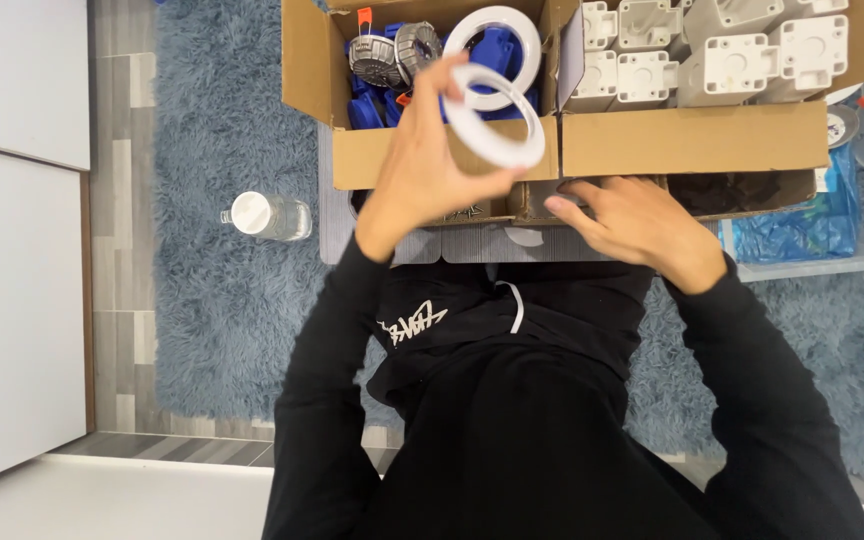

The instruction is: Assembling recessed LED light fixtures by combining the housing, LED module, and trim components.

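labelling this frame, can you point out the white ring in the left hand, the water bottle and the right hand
white ring (530,140), head view, lower right rim
water bottle (252,212), head view, white cap
left hand (422,165), head view, back of hand
right hand (632,220), head view, back of hand

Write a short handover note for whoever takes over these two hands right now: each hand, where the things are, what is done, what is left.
Left hand: raised over the box, fingers holding a white ring.
Right hand: empty, fingers spread, at the front of the low tray beneath the box.
Second ring: just behind the held one; whether it is held too cannot be told.
Box: blue and grey parts on the left, white brackets on the right.
Bottle: on the rug, left.
Done: one ring lifted.
Left: ring not yet set down.
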